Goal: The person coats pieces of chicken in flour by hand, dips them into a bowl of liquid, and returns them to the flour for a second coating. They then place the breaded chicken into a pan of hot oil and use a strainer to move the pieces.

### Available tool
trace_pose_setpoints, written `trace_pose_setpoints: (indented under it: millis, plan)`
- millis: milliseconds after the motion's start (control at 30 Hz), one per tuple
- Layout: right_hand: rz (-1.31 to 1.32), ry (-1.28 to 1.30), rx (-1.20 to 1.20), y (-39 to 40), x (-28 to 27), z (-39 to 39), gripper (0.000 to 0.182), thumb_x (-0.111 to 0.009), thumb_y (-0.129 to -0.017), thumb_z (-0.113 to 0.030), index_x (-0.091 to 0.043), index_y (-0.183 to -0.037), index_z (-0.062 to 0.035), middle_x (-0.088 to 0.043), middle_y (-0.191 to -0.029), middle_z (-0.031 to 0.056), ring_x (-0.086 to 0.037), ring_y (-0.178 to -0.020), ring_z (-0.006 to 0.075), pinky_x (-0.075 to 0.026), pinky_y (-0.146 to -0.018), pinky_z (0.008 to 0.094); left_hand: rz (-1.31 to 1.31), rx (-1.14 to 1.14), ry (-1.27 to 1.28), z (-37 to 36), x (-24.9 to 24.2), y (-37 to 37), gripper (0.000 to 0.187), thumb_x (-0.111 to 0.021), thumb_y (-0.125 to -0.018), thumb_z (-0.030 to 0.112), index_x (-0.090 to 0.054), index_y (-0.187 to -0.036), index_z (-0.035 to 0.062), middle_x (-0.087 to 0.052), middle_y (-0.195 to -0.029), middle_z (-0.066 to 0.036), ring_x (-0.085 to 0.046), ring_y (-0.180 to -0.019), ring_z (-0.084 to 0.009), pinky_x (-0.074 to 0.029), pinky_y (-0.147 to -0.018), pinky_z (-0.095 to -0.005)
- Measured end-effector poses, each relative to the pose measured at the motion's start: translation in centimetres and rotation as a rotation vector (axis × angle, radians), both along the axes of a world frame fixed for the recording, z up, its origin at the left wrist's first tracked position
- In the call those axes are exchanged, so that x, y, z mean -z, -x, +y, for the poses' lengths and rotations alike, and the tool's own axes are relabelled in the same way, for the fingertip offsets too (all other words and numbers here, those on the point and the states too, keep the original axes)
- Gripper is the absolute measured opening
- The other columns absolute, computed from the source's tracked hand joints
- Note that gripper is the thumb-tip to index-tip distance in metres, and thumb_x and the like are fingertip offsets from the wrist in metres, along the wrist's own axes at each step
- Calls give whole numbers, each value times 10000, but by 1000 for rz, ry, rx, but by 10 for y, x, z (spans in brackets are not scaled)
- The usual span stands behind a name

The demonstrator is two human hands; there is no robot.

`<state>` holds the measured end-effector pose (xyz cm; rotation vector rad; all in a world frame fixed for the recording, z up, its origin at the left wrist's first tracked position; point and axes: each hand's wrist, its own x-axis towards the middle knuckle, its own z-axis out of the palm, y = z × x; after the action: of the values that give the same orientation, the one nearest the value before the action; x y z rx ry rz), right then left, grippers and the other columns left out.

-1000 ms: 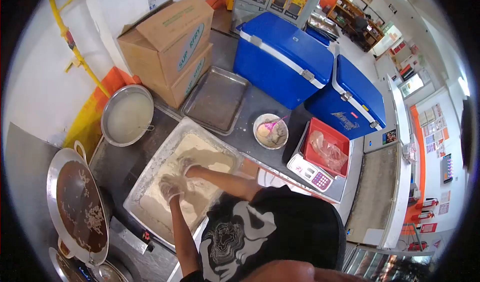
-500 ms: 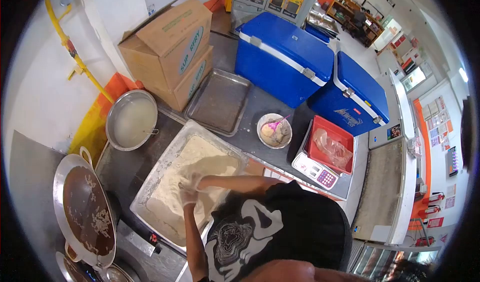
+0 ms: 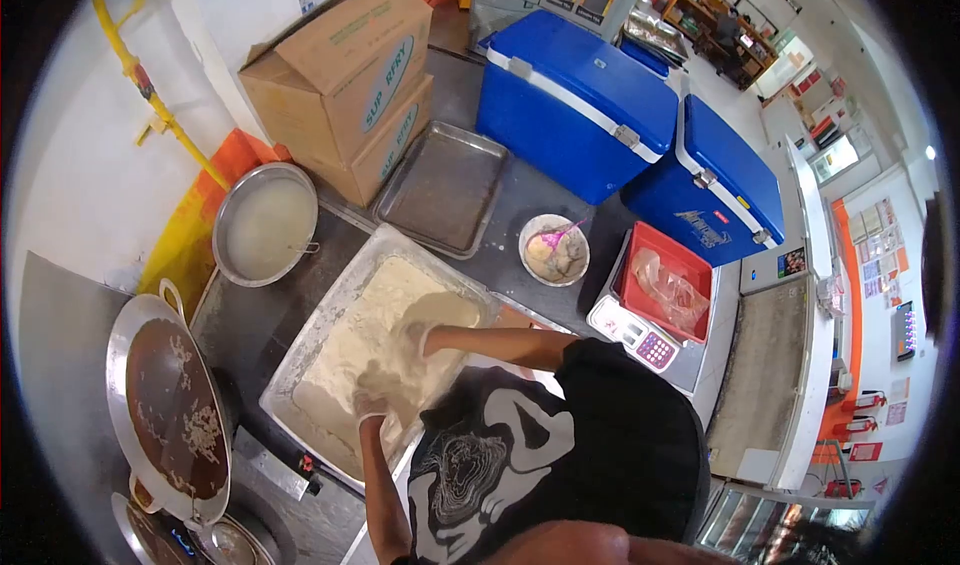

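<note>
- Flour point(image 3: 370, 295) lies in the white tub point(image 3: 310, 341), left of frame centre, seemingly set close for easy reach.
- Gloved left hand point(image 3: 370, 403) and right hand point(image 3: 418, 340) touch it, apart; whether their fingers grip any, I cannot tell.

White wall point(image 3: 85, 165) at left, yellow pipe point(image 3: 150, 100) running down it; orange-and-yellow painted band point(image 3: 180, 230) low on wall, behind dark countertop point(image 3: 265, 310). Grey metal panel point(image 3: 65, 335) at lower left. Pale floor point(image 3: 700, 80) beyond, wooden shelving point(image 3: 718, 27) at far end, bright opening point(image 3: 790, 65) nearby. Right-hand wall white, orange stripe point(image 3: 848, 265), posted papers point(image 3: 878, 250), red fire extinguishers point(image 3: 862, 424). Glass-fronted display case point(image 3: 775, 527) at lower right. Small bright ceiling light point(image 3: 930, 153). View curved, edges dark.
</note>
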<state>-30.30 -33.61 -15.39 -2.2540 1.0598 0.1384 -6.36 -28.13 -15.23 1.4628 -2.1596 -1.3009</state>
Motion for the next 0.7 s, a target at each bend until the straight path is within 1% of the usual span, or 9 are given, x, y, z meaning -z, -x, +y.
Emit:
trace_pose_setpoints:
  millis: [100, 200, 267, 300, 400, 467, 500, 600, 700]
  plan:
    - [97, -129, 334, 33, 14, 10, 385, -512, -769, -387, -621, -943, -61, -604, -957, 137, -524, -961, 292, -379, -847, 400, 242, -249, -181, 10, 113, -34, 323, -441, -837, 236, -541, -1063, 28, -527, -1127, -169, -487, -1052, -274, -378, -875, -322]
    - [-138, -277, 434, 25, 238, -1, 369, -522, -758, -372, -638, -892, -49, -596, -991, 144, -539, -935, 289, -391, -830, 392, 44, 4, 73, -17, 143, -20, 354, -460, -833, 180, -473, -1144, 11, -479, -1191, -144, -455, -1090, -251, -352, -914, -318]
    - [28, -299, 204, -22, 71, -21, 304, -490, -755, -253, -625, -926, -40, -585, -1021, 153, -537, -941, 290, -393, -808, 401, -100, 191, 205, -27, 159, -2, 396, -472, -831, 142, -428, -1198, 1, -447, -1234, -127, -434, -1115, -235, -335, -940, -316]
    - [213, -244, 28, -42, -34, -25, 277, -459, -753, -135, -612, -959, -31, -573, -1051, 162, -535, -947, 291, -396, -787, 409, 125, -250, -35, -25, 61, 46, 347, -448, -818, 223, -532, -1096, 34, -507, -1154, -185, -475, -1079, -263, -368, -901, -324]
    - [52, 127, -86, -33, -25, -1, 358, -476, -749, -159, -534, -1072, -15, -541, -1067, 214, -527, -961, 320, -409, -787, 402, 146, -345, -390, -26, 5, 54, 490, -522, -755, 290, -471, -1182, 54, -448, -1213, -217, -411, -1154, -250, -314, -959, -326]
    - [48, 151, -134, -25, 3, 20, 398, -496, -746, -191, -506, -1100, -11, -530, -1057, 238, -523, -962, 337, -414, -792, 399, -602, -15, 437, -4, -17, 49, 571, -583, -689, 307, -449, -1192, 74, -488, -1144, -243, -480, -1083, -259, -361, -907, -358]
    - [46, 177, -159, -24, 10, 30, 445, -516, -743, -224, -477, -1129, -7, -519, -1047, 263, -518, -963, 354, -419, -796, 395, -574, 194, 660, 2, -26, 42, 590, -592, -678, 278, -426, -1206, 72, -499, -1111, -251, -499, -1049, -290, -385, -883, -368]
    - [-18, -128, -128, -27, 11, -5, 465, -560, -716, -213, -481, -1105, 29, -525, -1004, 271, -516, -956, 368, -415, -821, 393, -163, -104, -88, -22, -20, 38, 611, -582, -710, 325, -386, -1180, -14, -532, -1015, -264, -525, -991, -311, -423, -802, -388]
    - [38, -41, 8, -47, 0, -5, 440, -609, -683, -180, -509, -1050, 41, -520, -1025, 262, -522, -936, 361, -413, -827, 384, -316, -236, 209, -1, 84, 32, 400, -557, -738, 240, -492, -1065, 19, -569, -875, -232, -558, -891, -307, -436, -749, -382]
